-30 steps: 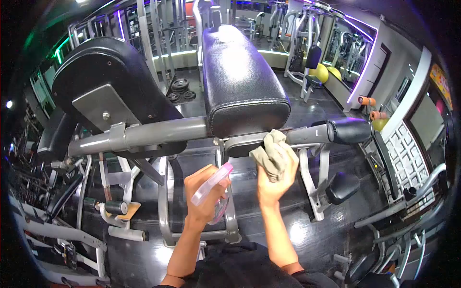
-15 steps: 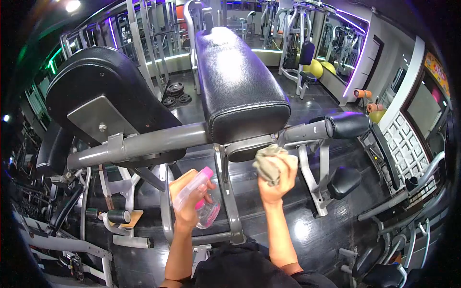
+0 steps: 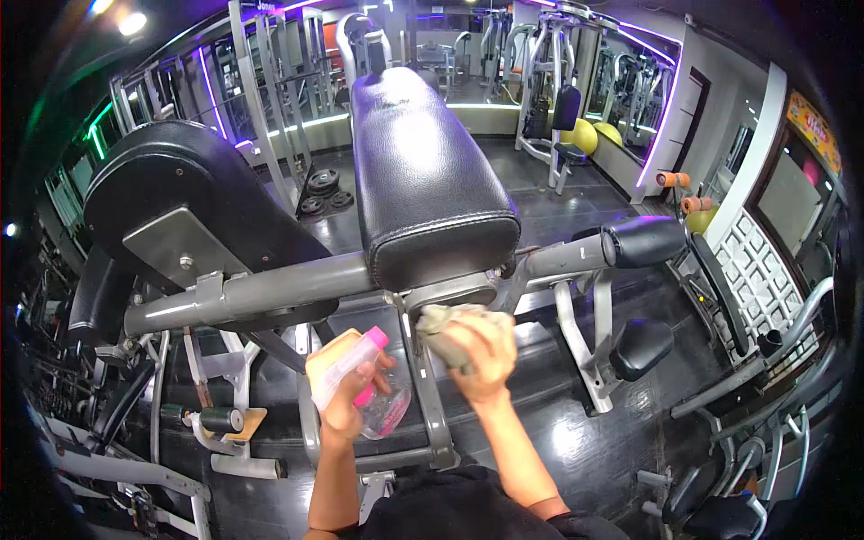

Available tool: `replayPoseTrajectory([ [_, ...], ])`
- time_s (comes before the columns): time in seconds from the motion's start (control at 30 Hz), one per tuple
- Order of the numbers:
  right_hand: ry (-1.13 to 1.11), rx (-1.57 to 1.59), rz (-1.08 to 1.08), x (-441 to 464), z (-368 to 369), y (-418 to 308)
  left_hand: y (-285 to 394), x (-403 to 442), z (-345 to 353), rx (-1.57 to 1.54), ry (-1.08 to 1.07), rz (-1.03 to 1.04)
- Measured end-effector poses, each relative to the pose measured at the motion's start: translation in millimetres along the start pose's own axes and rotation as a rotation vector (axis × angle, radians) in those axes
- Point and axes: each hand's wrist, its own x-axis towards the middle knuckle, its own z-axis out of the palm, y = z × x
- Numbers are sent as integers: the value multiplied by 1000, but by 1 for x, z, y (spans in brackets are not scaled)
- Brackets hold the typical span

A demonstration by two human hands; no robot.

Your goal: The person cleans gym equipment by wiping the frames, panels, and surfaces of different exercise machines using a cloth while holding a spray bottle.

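My left hand (image 3: pixel 345 387) is wrapped round a clear spray bottle (image 3: pixel 387 407) with a pink nozzle, held low in front of the bench. My right hand (image 3: pixel 486 355) grips a crumpled grey-beige cloth (image 3: pixel 443 337), just below the near end of the black padded bench seat (image 3: pixel 441 180). The cloth is close to the bench's metal upright (image 3: pixel 423 378); whether they touch, I cannot tell. A thick grey metal tube (image 3: pixel 288 281) runs left from under the seat to a black backrest pad (image 3: pixel 193 193).
On the right are a black roller pad (image 3: pixel 643 241) and a smaller black pad (image 3: pixel 642 346) on a metal frame. Weight plates (image 3: pixel 322 183) lie on the dark floor behind. Yellow exercise balls (image 3: pixel 580 137) rest by the mirror. More gym machines stand on both sides.
My right hand has moved left and slightly down with the cloth, towards the bench's upright. My left hand has dropped slightly with the bottle. The view has shifted a little.
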Motion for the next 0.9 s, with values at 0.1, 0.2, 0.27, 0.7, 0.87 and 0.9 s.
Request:
replayPoseTrajectory([
  [0.1, 182, -51, 103, 7, -14, 18, 1, -1, -1, 21, -18, 58],
  [0.2, 263, 32, 213, 22, -16, 18, 11, 2, 5, 57, -50, 47],
  [0.27, 294, 55, 247, 27, -17, 18, 19, 10, 12, 82, -84, 24],
  [0.7, 451, 171, 388, 30, -49, 10, 40, 55, 60, 198, -191, 167],
  [0.87, 307, 68, 215, 77, -36, 11, 32, 52, 51, 148, -145, 219],
  [0.9, 285, 93, 195, 87, -30, 9, 31, 51, 48, 125, -146, 214],
])
